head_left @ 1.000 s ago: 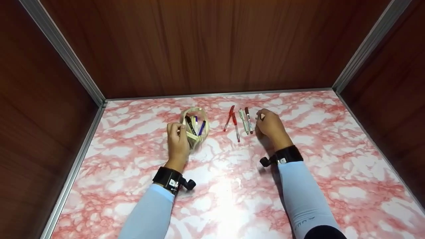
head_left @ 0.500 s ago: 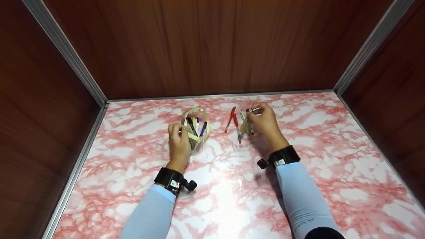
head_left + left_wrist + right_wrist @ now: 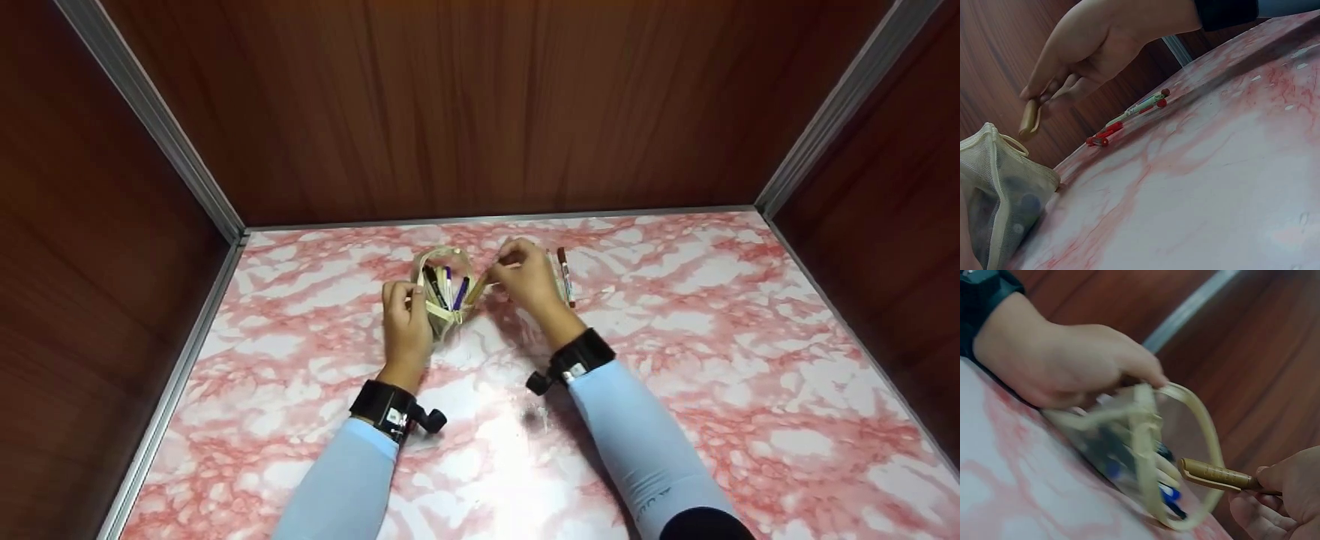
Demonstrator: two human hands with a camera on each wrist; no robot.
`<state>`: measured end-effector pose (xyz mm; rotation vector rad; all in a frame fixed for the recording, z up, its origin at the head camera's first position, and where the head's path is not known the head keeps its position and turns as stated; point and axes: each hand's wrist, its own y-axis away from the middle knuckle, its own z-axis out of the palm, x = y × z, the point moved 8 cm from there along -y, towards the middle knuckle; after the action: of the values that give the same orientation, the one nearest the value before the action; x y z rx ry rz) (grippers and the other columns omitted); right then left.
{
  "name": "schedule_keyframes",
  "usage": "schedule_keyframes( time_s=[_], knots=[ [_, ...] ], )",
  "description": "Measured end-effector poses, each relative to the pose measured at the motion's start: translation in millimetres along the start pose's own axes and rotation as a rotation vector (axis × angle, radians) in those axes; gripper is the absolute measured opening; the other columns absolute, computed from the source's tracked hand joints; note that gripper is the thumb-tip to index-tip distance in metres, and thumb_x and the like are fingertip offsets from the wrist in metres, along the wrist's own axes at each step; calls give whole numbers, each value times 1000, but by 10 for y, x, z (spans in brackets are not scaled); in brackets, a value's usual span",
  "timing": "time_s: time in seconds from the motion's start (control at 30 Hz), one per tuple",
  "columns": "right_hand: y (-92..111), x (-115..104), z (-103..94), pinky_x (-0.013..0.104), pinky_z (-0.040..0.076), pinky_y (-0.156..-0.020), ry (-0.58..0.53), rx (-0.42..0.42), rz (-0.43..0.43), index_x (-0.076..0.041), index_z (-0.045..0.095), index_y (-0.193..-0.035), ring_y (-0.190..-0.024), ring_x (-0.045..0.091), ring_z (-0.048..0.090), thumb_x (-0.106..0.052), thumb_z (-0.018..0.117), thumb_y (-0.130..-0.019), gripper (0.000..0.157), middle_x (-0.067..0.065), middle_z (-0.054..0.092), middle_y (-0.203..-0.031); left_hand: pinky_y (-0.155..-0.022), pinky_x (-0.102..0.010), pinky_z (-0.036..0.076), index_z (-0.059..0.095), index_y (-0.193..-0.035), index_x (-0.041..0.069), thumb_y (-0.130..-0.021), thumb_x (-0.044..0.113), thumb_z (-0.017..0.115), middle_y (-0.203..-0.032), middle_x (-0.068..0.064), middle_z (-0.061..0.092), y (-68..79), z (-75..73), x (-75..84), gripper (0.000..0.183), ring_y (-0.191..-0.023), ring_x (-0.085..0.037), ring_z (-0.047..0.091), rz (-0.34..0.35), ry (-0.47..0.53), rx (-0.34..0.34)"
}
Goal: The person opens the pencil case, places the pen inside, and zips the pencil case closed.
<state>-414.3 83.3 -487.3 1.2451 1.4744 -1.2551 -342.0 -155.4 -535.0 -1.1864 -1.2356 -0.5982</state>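
Note:
My left hand (image 3: 406,319) grips the near-left edge of a cream mesh pencil pouch (image 3: 1145,444), whose mouth is spread. Several pens, among them black and purple-capped ones (image 3: 460,292), stand inside. In my right hand (image 3: 529,283) a gold-brown capped pen (image 3: 1213,475) is pinched, cap end toward the pouch. That pen's cap is at the right side of the mouth, seen just above the rim in the left wrist view. Red pens (image 3: 1107,133) lie on the table, hidden under the right hand in the head view. A pale green pen (image 3: 1148,103) lies near them.
A brown-capped marker (image 3: 565,277) lies just right of my right hand. The pink-and-white marbled table (image 3: 675,337) is bounded by dark wood panels (image 3: 480,112) at the back and both sides, with metal strips at the corners.
My right hand first picked up the gold-brown pen beside the row of pens, then carried it left to the pouch. My left hand has stayed on the pouch.

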Motion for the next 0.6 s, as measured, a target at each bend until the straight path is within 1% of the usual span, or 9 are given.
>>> schedule_keyframes(
  time_s=[0.03,0.07,0.17,0.23,0.27,0.33,0.43,0.5,0.6],
  knots=[
    [13,0,90,59,71,-81,15,-13,4,-2,66,-99,-75,13,75,11,74,-93,16,14,75,-95,-98,-39,60,62,-109,2,-115,13,57,-127,-13,53,2,0,-1,14,-114,-26,63,-4,-1,-3],
    [24,4,175,55,72,-82,38,-25,9,-3,66,-100,-79,16,77,10,75,-93,17,14,76,-96,-98,-40,61,62,-109,2,-116,13,57,-127,-13,53,3,0,0,14,-114,-26,63,-7,-1,-3],
    [54,-2,368,40,71,-78,96,-35,1,-3,68,-99,-87,21,76,7,81,-94,17,14,77,-97,-101,-43,61,62,-110,3,-116,16,57,-129,-13,54,2,-12,6,15,-117,-28,64,-12,-21,0],
    [80,-1,487,30,68,-73,127,-48,0,-3,70,-99,-88,20,76,4,84,-94,16,11,77,-95,-103,-45,62,62,-111,4,-116,18,57,-130,-12,54,2,-26,12,16,-119,-29,66,-15,-41,8],
    [93,2,546,26,66,-70,145,-63,4,-3,71,-100,-88,21,75,3,85,-94,16,11,78,-96,-105,-46,62,62,-111,4,-116,18,57,-130,-13,55,0,-33,18,16,-120,-30,66,-12,-50,15],
    [116,4,654,24,64,-71,182,-95,5,-4,74,-99,-85,15,72,1,85,-95,12,10,78,-95,-106,-47,62,62,-111,5,-116,19,57,-131,-12,55,2,-45,26,16,-122,-30,66,-9,-66,24],
    [155,-10,779,23,61,-74,248,-154,-3,-4,77,-97,-84,12,69,-2,85,-96,8,9,80,-96,-106,-46,62,62,-110,6,-116,20,58,-130,-10,56,11,-52,25,15,-122,-28,66,-5,-82,37],
    [170,-41,823,23,58,-78,293,-180,-32,-5,79,-94,-86,12,69,-2,84,-95,6,9,82,-95,-104,-46,61,62,-110,6,-116,20,58,-129,-11,56,16,-58,31,16,-121,-28,66,5,-95,46],
    [188,-79,834,24,59,-80,321,-209,-60,-3,80,-94,-87,14,71,0,83,-93,4,12,83,-96,-99,-44,60,63,-110,6,-116,21,59,-128,-12,57,16,-68,44,16,-118,-28,66,18,-114,61]
  ],
)
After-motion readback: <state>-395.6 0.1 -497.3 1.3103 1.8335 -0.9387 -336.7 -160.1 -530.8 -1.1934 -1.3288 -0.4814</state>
